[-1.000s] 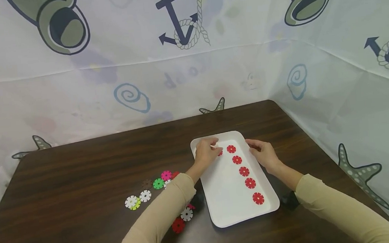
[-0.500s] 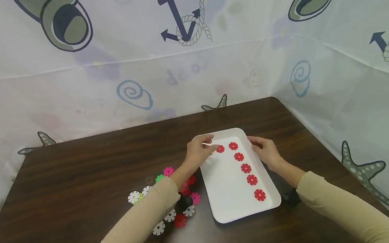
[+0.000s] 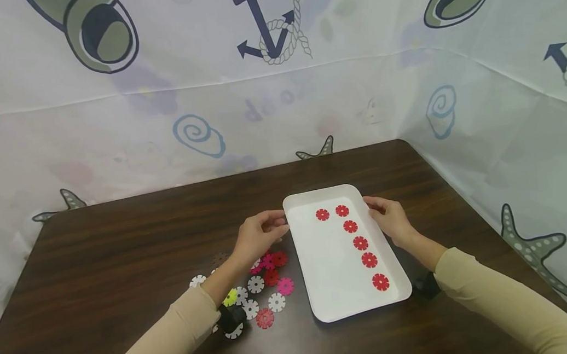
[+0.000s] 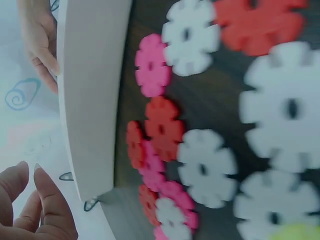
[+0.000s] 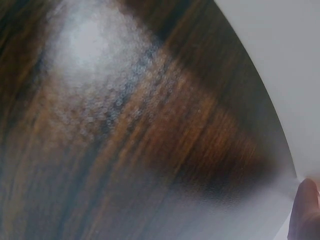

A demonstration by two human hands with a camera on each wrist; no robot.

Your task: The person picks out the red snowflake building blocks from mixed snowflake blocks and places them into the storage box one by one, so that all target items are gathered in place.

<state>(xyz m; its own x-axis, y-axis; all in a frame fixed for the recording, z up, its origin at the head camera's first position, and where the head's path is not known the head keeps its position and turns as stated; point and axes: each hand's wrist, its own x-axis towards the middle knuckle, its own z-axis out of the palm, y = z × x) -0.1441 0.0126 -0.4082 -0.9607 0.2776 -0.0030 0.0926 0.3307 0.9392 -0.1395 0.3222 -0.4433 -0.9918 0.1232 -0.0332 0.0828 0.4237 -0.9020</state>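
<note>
A white tray (image 3: 320, 284) holds several red notched discs (image 3: 360, 243), most in a slanting row down its right side and one at upper left. At the tray's right rim my right hand (image 3: 390, 219) grips the edge between thumb and fingers; in the right wrist view its thumb (image 5: 306, 210) shows at that edge. My left hand (image 3: 259, 234) is beside the tray's upper left rim, above the table. Its thumb and fingertips stand apart with nothing between them, as the left wrist view shows too. Below it lies a loose pile of notched discs, including a white disc (image 3: 277, 302).
The pile also has a pink disc (image 3: 285, 286), another red disc (image 3: 265, 318) and a yellow-green disc (image 3: 230, 297), partly hidden by the left wrist. A dark wood-grain table (image 3: 135, 247) carries everything. A printed cloth (image 3: 259, 113) hangs behind and to the right.
My left hand has drawn back from the upper left red disc, moving left out over the tray's rim. That disc stays in the tray. The right hand keeps its place at the rim.
</note>
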